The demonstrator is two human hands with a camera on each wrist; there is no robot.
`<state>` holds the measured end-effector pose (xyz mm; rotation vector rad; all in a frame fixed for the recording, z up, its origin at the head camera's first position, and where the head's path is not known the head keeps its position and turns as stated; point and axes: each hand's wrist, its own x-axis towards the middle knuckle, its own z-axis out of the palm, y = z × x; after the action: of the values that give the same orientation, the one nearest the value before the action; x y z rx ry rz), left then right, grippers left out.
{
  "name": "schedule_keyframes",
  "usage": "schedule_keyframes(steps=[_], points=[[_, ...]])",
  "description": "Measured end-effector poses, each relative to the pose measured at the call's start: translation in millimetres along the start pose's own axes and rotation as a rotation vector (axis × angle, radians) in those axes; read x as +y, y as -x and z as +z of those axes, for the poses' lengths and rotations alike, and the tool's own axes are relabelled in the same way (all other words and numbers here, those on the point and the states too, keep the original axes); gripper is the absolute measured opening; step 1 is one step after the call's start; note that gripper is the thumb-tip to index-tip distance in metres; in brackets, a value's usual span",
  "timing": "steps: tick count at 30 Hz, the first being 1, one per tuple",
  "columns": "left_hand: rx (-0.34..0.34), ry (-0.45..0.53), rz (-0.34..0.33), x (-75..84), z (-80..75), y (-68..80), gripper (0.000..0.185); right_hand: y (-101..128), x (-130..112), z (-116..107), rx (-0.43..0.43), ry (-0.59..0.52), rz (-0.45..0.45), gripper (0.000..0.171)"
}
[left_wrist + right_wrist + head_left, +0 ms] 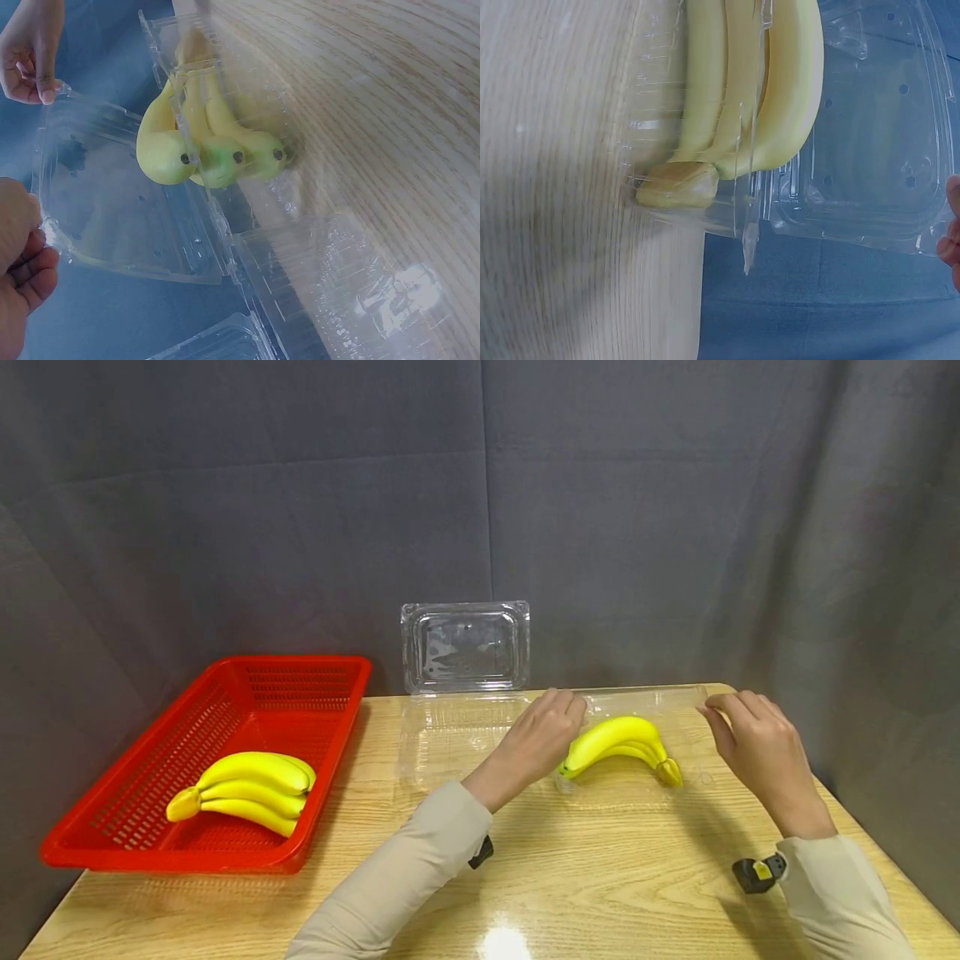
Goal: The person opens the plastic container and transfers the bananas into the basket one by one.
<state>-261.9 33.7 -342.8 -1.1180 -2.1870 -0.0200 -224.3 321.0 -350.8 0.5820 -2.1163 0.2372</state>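
While both hands work at the far right part of the table, the left hand pinches the left corner of a clear clamshell lid, fingers curled on its rim, and the right hand pinches the opposite corner with thumb and fingertips closed on the thin plastic. Holding the two corners apart like this seems to keep the flimsy lid taut and raised over the tray rather than sagging onto the fruit. Between the hands, a bunch of bananas lies in the clamshell tray, its stem end to the right and its green-tipped ends to the left, just beside the left hand. A second open clamshell lies flat on the wood to the left of that hand, touching or nearly touching the first. Behind them, a third clear container stands upright against the dark curtain. Well apart, at the left edge of the table, a red basket holds another banana bunch. Nothing stands between the raised lid and the tray except the bananas themselves.
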Motion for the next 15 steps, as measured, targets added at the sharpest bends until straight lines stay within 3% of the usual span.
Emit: schedule_keyframes(steps=[1, 3, 8, 15], points=[[0.005, 0.015, -0.006, -0.3, -0.1, -0.2, 0.006, -0.4, 0.2, 0.4, 0.003, -0.001, 0.003, 0.054], [0.018, 0.042, -0.032, -0.9, -0.7, -0.9, 0.009, -1.3, 0.4, 0.7, 0.002, -0.001, 0.012, 0.051], [0.075, 0.146, -0.112, -3.0, -3.0, -3.2, 0.014, -3.5, 1.0, 2.7, 0.010, 0.004, 0.032, 0.016], [0.081, 0.255, -0.167, -4.2, -3.4, -4.0, 0.012, -5.7, 1.6, 4.4, 0.024, 0.004, 0.079, 0.028]])
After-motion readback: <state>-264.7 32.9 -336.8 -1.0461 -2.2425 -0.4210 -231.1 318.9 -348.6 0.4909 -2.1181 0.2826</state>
